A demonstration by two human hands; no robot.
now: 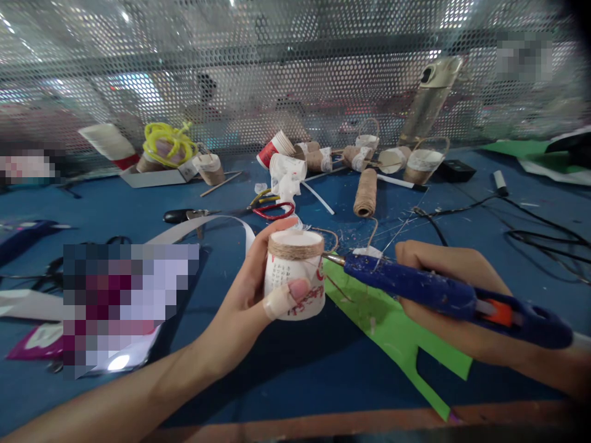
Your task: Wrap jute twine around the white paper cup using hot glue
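Observation:
My left hand [253,289] is wrapped round a white paper cup [294,289] with red print, its thumb, bandaged at the joint, across the front. Several turns of jute twine [295,248] circle the cup just under the rim. In my right hand [447,271] is a blue hot glue gun [410,286] with an orange trigger. Its metal nozzle [333,258] points left and is at the right side of the twine band; whether it touches cannot be made out. A twine spool [365,194] lies beyond the cup, a strand trailing from it.
Green paper [392,332] lies under the glue gun. Behind the cup are red-handled scissors [272,209], a crumpled white lace strip [286,178] and several twine-wrapped cups [425,165]. Black cables [540,237] run at right. A perforated metal screen [295,80] closes off the back.

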